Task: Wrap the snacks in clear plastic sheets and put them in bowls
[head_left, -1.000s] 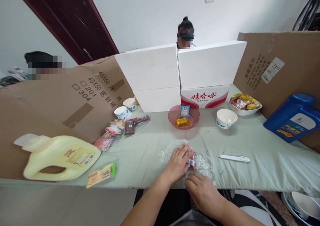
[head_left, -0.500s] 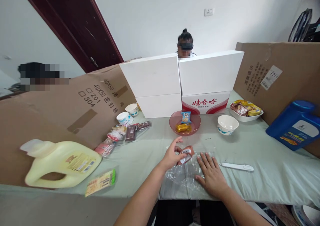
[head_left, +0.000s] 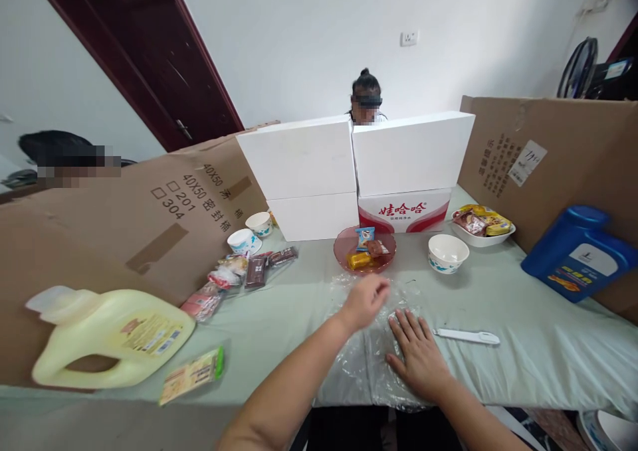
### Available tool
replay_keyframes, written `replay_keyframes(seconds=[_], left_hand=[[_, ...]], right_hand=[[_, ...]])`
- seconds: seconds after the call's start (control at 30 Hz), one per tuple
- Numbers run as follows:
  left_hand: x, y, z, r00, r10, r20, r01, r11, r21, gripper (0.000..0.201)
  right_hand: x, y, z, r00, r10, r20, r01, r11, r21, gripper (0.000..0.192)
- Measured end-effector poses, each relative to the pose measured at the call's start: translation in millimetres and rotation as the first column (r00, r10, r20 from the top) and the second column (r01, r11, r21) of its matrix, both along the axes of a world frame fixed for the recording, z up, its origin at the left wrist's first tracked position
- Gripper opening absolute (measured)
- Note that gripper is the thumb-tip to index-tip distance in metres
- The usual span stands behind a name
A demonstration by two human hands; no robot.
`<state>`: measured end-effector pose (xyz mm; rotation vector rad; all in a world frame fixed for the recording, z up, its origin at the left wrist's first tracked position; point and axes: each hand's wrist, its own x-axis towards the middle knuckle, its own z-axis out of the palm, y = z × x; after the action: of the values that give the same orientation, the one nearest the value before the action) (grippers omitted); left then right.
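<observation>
My left hand point(head_left: 365, 303) hovers over the clear plastic sheet, just in front of the pink glass bowl point(head_left: 340, 263). Its fingers are curled in, and nothing shows in them. Inside the bowl lie a brown-red snack packet point(head_left: 379, 248), a blue snack packet point(head_left: 365, 237) and a yellow-wrapped snack point(head_left: 359, 260). My right hand point(head_left: 416, 355) lies flat, fingers spread, on the crinkled clear plastic point(head_left: 349, 364) at the table's front edge. Beside its fingertips, on the right, is a white-handled knife or cutter point(head_left: 468, 336).
A white bowl point(head_left: 448, 254), a dish of snacks point(head_left: 483, 240) and a blue jug point(head_left: 578, 255) stand right. On the left are a pale yellow jug point(head_left: 117, 325), a flat packet point(head_left: 192, 374), several snack packets point(head_left: 256, 271) and paper bowls point(head_left: 244, 242). White boxes point(head_left: 309, 165) stand behind, a person beyond.
The brown-red snack packet has gone from my left hand into the pink glass bowl. My left hand now has its fingers curled, without the packet. My right hand stays flat on the plastic.
</observation>
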<state>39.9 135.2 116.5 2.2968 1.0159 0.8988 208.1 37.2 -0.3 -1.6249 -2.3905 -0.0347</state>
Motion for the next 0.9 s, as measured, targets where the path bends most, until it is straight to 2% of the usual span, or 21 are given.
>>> replay_keyframes(seconds=[0.03,0.07,0.1,0.2,0.3,0.4,0.47,0.5,0.57,0.6,0.67,0.73,0.77,0.83,0.9], left_hand=[[-3.5,-14.3,-13.4,0.985,-0.14,-0.098,0.141,0.99,0.0,0.021],[-9.1,-25.7,-27.0,0.959,-0.205,-0.196,0.21,0.978,0.004,0.026],[-17.0,-33.4,-40.2,0.937,-0.192,-0.291,0.205,0.979,0.012,0.033],[-54.2,-36.0,-71.1,0.866,0.059,-0.497,-0.04,0.998,0.048,0.05],[-99.5,-24.9,-85.3,0.781,0.276,-0.56,-0.287,0.955,0.07,0.051],[-132.1,-25.6,-84.1,0.712,0.459,-0.531,-0.47,0.874,0.125,0.047],[-142.4,-38.8,-76.5,0.742,0.49,-0.456,-0.471,0.867,0.165,0.04],[-144.8,-48.7,-71.5,0.789,0.448,-0.419,-0.416,0.893,0.171,0.037],[-146.9,-72.0,-60.9,0.885,0.265,-0.383,-0.226,0.963,0.145,0.03],[-147.6,-83.9,-56.3,0.908,0.162,-0.386,-0.128,0.985,0.112,0.03],[-150.3,-104.9,-50.7,0.908,0.023,-0.418,-0.011,0.999,0.031,0.041],[-155.0,-120.0,-50.2,0.89,-0.023,-0.456,0.013,1.0,-0.025,0.057],[-157.5,-125.3,-51.1,0.885,-0.021,-0.466,0.007,0.999,-0.033,0.059],[-161.4,-132.8,-52.3,0.89,-0.01,-0.457,-0.003,1.0,-0.027,0.046],[-162.0,-137.8,-49.5,0.909,-0.023,-0.415,0.004,0.999,-0.047,0.029]], right_hand=[[0.1,-0.1,-0.6,1.0,0.005,0.001,-0.005,1.0,0.007,0.071],[0.1,-0.1,-1.0,1.0,0.009,0.001,-0.009,1.0,0.011,0.071],[0.1,-0.2,-1.2,1.0,0.011,0.001,-0.011,1.0,0.012,0.071],[-0.5,-0.3,-1.2,1.0,0.002,-0.002,-0.002,1.0,-0.005,0.071],[-1.8,0.7,-1.6,1.0,-0.001,-0.005,0.001,0.999,-0.036,0.072],[-1.8,2.3,-1.3,1.0,-0.003,-0.016,0.002,0.999,-0.053,0.072],[0.6,1.1,2.6,0.999,0.005,-0.042,-0.007,0.999,-0.041,0.068],[3.0,-1.1,6.2,0.998,0.013,-0.067,-0.014,1.0,-0.019,0.065],[10.3,-9.6,16.8,0.989,0.047,-0.137,-0.042,0.998,0.04,0.057],[15.0,-15.9,22.8,0.982,0.081,-0.171,-0.072,0.996,0.057,0.055],[25.1,-31.4,33.1,0.958,0.19,-0.214,-0.188,0.982,0.032,0.058],[34.2,-48.0,37.4,0.926,0.309,-0.219,-0.327,0.944,-0.051,0.067],[37.8,-55.7,37.0,0.912,0.352,-0.213,-0.376,0.922,-0.088,0.067],[43.0,-68.6,32.6,0.899,0.386,-0.206,-0.413,0.904,-0.109,0.052],[46.1,-77.1,28.4,0.9,0.365,-0.238,-0.394,0.915,-0.088,0.035]])
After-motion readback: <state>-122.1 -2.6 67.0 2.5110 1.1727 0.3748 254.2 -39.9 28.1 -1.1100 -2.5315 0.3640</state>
